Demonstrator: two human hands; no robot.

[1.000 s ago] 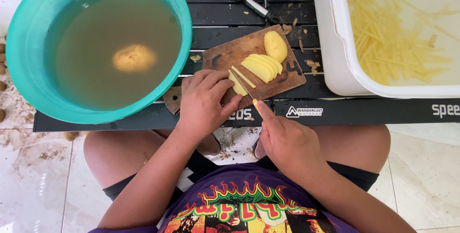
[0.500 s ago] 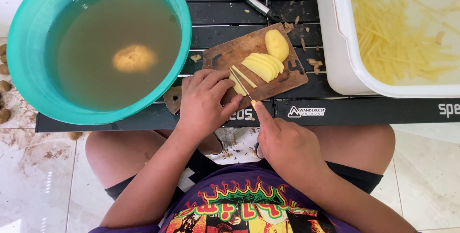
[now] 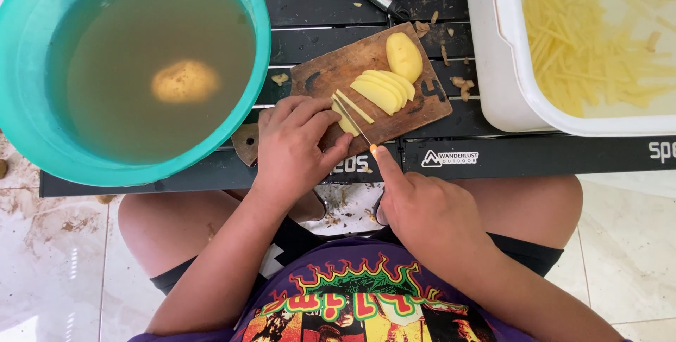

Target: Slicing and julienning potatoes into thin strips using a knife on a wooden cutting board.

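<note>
The left hand (image 3: 296, 148) presses some potato slices (image 3: 346, 118) flat on the wooden cutting board (image 3: 331, 74), fingers curled. The right hand (image 3: 422, 208) grips a knife (image 3: 353, 122), its blade across these slices. I judge the slices are being cut into sticks; the next cut needs the fingertips kept back from the blade.

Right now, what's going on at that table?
A seated person is cutting potato on a small wooden cutting board. The left hand pins a potato slice while the right hand runs a knife through it into strips. More potato slices and a potato end piece wait on the board. A whole potato soaks in the teal basin; cut potato strips fill the white tub.
</note>
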